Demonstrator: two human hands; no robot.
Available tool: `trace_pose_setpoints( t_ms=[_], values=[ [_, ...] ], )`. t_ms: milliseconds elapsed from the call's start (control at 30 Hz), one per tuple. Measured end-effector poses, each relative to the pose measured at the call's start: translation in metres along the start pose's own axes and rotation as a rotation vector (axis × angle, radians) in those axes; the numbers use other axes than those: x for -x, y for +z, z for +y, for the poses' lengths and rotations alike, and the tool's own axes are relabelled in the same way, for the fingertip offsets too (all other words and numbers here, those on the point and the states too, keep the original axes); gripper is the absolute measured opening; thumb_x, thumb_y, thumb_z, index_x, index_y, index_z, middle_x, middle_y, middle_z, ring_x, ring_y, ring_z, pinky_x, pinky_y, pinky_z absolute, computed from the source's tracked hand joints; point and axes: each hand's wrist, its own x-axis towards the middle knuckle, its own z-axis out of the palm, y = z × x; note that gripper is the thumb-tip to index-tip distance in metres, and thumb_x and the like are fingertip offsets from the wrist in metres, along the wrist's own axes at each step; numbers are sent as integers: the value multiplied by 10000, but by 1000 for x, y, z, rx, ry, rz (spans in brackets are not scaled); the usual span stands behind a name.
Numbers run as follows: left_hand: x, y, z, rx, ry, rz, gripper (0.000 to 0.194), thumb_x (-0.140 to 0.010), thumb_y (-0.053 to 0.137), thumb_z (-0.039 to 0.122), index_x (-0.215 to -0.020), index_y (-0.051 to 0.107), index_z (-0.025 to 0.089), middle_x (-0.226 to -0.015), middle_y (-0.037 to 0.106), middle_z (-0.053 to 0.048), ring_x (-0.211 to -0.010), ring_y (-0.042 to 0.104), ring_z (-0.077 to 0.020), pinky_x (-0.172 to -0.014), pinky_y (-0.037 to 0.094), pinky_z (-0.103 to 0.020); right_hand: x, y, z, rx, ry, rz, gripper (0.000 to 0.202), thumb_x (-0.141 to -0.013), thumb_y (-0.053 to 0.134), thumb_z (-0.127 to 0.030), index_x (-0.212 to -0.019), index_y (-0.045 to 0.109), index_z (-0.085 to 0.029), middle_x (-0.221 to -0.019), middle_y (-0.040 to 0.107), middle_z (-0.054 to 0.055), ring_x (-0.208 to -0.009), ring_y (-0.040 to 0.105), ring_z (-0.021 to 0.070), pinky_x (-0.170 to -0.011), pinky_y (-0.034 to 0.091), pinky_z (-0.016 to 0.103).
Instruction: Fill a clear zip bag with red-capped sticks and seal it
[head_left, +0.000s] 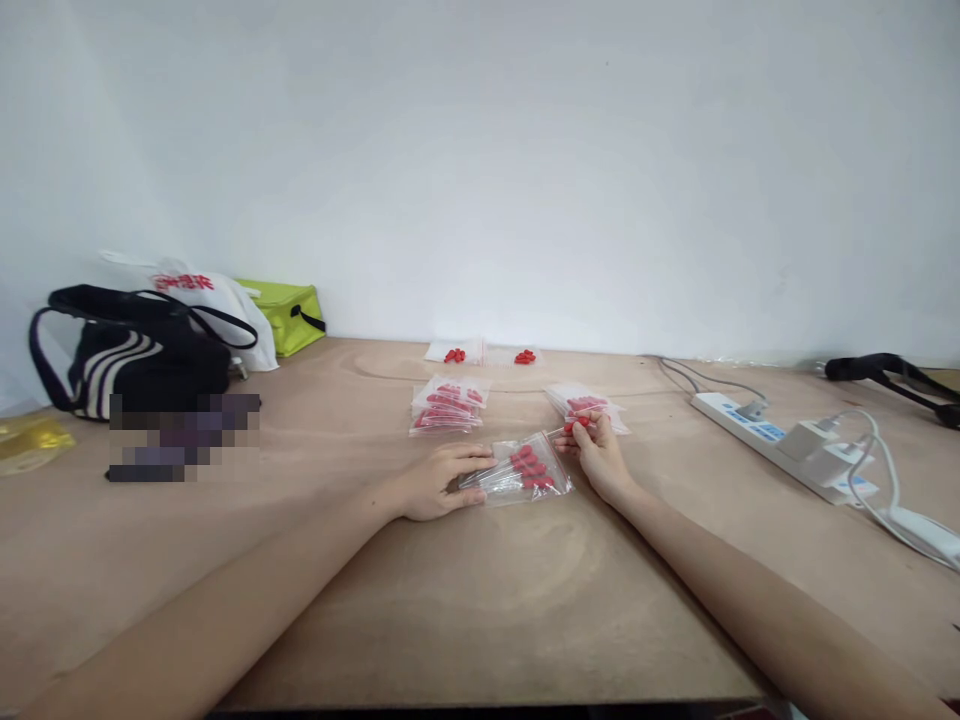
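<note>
On the table in front of me lies a clear zip bag (551, 465) holding several red-ended pieces, with their thin, shiny parts pointing left. My left hand (439, 482) grips this bag's left end, thumb on the near side and fingers on the far side. At the bag's upper right corner, my right hand (596, 455) pinches a small red-ended piece (576, 424); its exact kind is unclear. Just beyond that hand is a stack of filled bags (581, 397). Another stack of clear bags with red pieces (448, 405) sits beyond my left hand.
Two small heaps of red pieces (454, 355) rest on white bags near the wall. To the right is a white power strip (780, 450) with plugs and cables. A black bag (150, 350), a white plastic bag (251, 325) and a lime-green box bag (281, 315) stand at left.
</note>
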Motion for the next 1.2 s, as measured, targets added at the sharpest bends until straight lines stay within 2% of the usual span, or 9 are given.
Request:
trace_pose_setpoints(
  t_ms=[267,500,633,833,967,1067,1200],
  values=[
    [1,0,1,28,-3,17,460,-813,497,411,-1224,467,205,-1314,422,-88,-1207,385,-238,-1002,306,-396,4,-3,-5,-93,88,-90,350,-641,616,-423,-828,377,-248,-770,585,-46,-560,575,104,-550,479,274],
    [1,1,0,10,9,24,431,-815,504,377,-1207,486,199,-1303,435,-94,-1200,396,-233,-998,311,-398,1,-3,2,-72,-51,-64,333,-677,581,-466,-827,366,-260,-690,555,-60,-523,553,96,-536,463,257],
    [2,3,-1,11,5,37,438,-814,507,377,-1219,471,213,-1304,434,-90,-1205,389,-237,-995,312,-413,3,-3,2,-31,-54,-83,362,-656,588,-511,-823,390,-258,-666,551,-58,-527,550,104,-547,472,269],
    [2,2,-1,17,16,39,482,-814,506,389,-1257,422,220,-1316,421,-84,-1209,385,-237,-996,316,-406,8,2,4,208,29,-330,387,-591,650,-499,-826,570,-203,-747,642,22,-651,596,163,-646,488,325],
    [3,2,0,18,0,28,515,-819,490,401,-1289,372,228,-1334,399,-69,-1225,361,-237,-1004,308,-406,3,2,6,257,44,-406,486,-605,641,-490,-984,589,-191,-875,667,49,-762,616,188,-748,478,361],
    [3,1,0,19,-7,15,514,-824,477,409,-1292,362,233,-1344,386,-59,-1233,348,-233,-1016,292,-403,-3,-3,4,279,80,-483,546,-608,662,-448,-1072,547,-184,-829,667,31,-715,615,161,-697,485,326],
    [2,2,-2,29,1,7,531,-824,477,399,-1307,331,233,-1357,366,-55,-1242,334,-224,-1027,276,-401,-14,-8,-3,302,197,-662,477,-623,661,-436,-1009,575,-170,-755,650,1,-603,575,103,-571,464,243]
  ],
)
